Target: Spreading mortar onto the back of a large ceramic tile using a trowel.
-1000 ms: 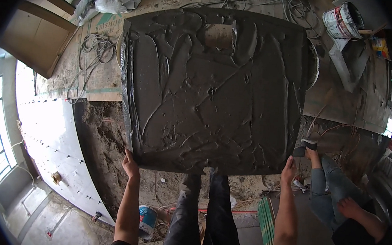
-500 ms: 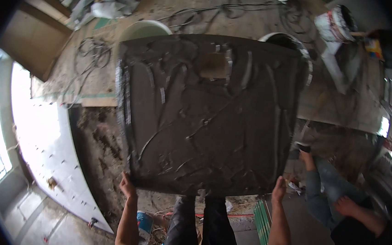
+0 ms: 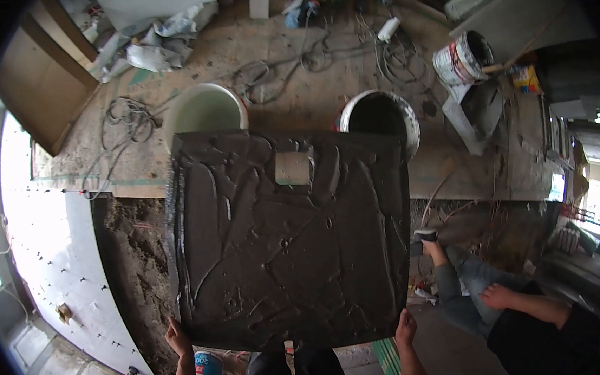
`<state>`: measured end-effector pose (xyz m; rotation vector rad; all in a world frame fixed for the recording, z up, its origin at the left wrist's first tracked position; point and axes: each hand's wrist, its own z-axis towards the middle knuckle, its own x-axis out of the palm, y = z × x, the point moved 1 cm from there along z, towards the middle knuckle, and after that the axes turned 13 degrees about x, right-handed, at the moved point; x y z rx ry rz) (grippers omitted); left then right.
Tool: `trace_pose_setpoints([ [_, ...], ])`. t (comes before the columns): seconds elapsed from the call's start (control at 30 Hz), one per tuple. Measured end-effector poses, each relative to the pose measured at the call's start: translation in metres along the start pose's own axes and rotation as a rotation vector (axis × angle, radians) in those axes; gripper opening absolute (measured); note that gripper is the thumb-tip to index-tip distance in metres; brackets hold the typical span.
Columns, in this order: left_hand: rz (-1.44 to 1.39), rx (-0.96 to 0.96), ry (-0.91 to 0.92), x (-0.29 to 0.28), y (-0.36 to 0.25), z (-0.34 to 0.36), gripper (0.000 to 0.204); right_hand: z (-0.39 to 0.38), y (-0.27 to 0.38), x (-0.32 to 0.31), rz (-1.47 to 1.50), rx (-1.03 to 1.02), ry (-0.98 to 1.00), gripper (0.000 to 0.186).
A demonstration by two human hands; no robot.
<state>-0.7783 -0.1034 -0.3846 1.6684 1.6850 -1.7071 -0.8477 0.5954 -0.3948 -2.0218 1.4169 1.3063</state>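
Note:
A large square panel, most likely a tile, spans the middle of the view, its upper face coated with dark brown, ridged wet adhesive. Near its far edge is a rectangular cutout through which the lighter floor shows. My left hand grips the panel's near left corner. At the near right corner, my right hand has closed round the edge. Beyond the far edge stand a pale bucket on the left and a dark-lined bucket on the right, both partly covered by the panel.
A person in dark clothes sits at the right, legs stretched toward the panel. White tile flooring with small clips lies left, beside a strip of rough dark ground. Cables and a smeared bucket occupy the far boards.
In the picture, the panel has shifted down and slightly left with both my hands still on it. More of the two buckets and the far floor now shows.

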Motion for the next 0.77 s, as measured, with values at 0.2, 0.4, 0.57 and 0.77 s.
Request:
trace_pose_setpoints([
  [0.2, 0.177, 0.197, 0.179, -0.104, -0.115, -0.006, 0.059, -0.010, 0.082, -0.119, -0.177, -0.010, 0.229, 0.063],
  [0.4, 0.055, 0.076, 0.333, -0.176, -0.247, 0.028, 0.058, 0.040, 0.146, -0.223, -0.049, 0.135, 0.380, 0.079],
  [0.57, -0.264, 0.011, 0.337, -0.206, -0.350, 0.067, 0.078, 0.081, 0.257, -0.307, 0.388, 0.323, 0.770, 0.087],
  [0.77, -0.956, -0.071, 0.501, -0.219, -0.413, 0.088, 0.097, 0.072, 0.348, -0.344, 0.673, 0.177, 0.921, 0.107],
])
